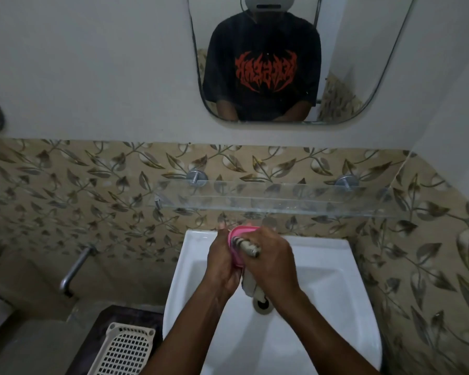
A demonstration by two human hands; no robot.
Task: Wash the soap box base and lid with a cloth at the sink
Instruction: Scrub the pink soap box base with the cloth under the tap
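Over the white sink (336, 280), my left hand (222, 261) grips a pink soap box part (240, 231), held on edge near the back rim. I cannot tell whether it is the base or the lid. My right hand (271, 263) is closed on a pale striped cloth (251, 247) and presses it against the pink part. A loose end of the cloth hangs below my hands toward the drain (263, 304). The other soap box part is not in sight.
A glass shelf (282, 201) juts from the tiled wall just above my hands. A mirror (282, 63) hangs higher. A metal tap (73, 269) sticks out at the left. A cream plastic basket (125, 350) sits left of the sink.
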